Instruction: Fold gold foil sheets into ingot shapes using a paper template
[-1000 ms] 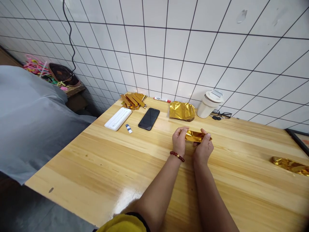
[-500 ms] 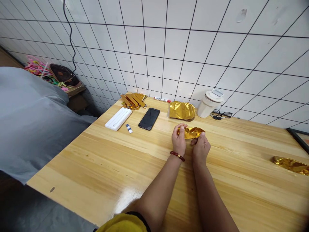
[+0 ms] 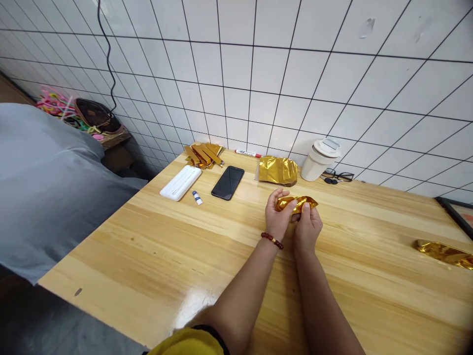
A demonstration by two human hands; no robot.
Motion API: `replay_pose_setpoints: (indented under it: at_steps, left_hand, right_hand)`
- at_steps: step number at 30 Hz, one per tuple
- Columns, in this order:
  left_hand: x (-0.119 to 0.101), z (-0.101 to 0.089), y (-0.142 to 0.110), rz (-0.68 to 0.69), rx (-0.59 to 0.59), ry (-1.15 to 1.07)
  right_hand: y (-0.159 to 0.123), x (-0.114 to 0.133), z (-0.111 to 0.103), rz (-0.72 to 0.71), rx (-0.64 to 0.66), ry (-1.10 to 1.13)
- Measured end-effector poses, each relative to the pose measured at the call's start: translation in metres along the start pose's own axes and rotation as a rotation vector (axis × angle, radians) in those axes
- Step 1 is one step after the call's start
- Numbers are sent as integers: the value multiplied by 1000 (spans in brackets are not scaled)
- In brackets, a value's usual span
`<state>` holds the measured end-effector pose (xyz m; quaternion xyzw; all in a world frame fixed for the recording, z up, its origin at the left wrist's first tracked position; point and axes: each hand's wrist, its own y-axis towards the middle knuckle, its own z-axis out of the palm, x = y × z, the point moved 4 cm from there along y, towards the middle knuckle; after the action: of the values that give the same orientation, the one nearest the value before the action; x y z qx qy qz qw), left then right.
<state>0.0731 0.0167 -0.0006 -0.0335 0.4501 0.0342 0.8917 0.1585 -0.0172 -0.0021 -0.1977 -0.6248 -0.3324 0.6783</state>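
Note:
Both hands grip one piece of shiny gold foil paper (image 3: 298,201), folded into a long narrow shape, just above the wooden table (image 3: 207,256). My left hand (image 3: 278,216) holds its left part, fingers behind and thumb pressed on the front near the middle. On the right part, my right hand (image 3: 308,226) has its thumb in front; the other fingers are mostly hidden behind. A stack of gold foil sheets (image 3: 278,170) lies just beyond my hands. Off to the right rests a folded gold foil piece (image 3: 443,252).
A white cup (image 3: 320,159) stands by the wall near eyeglasses (image 3: 339,175). Left of my hands lie a black phone (image 3: 228,182), a glue stick (image 3: 197,197), a white power bank (image 3: 181,183), gold strips (image 3: 204,155) and a marker (image 3: 247,153). A person in grey (image 3: 55,182) is at the left.
My left thumb has moved right along the foil toward my right thumb. The foil looks narrower and more bunched in the middle. My right hand has barely shifted.

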Motion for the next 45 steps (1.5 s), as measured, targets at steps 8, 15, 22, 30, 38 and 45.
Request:
replay_pose_setpoints:
  at_steps: [8,15,22,30,38,45]
  left_hand:
    - [-3,-3,3,-11,-117,-72]
    - [1,-7,6,29,-152,-110]
    - [-2,6,-3,38,89,57]
    - [0,5,-2,36,79,66]
    - [9,-3,4,4,-64,-64]
    - [0,3,-1,71,38,43]
  right_hand:
    - [-4,6,5,-15,54,48]
    - [-5,3,5,-8,37,-16]
    - [6,-6,-4,98,-149,197]
    - [4,-3,-2,58,-133,182]
    - [-1,3,1,-9,-55,28]
    - [2,-1,-2,13,-116,77]
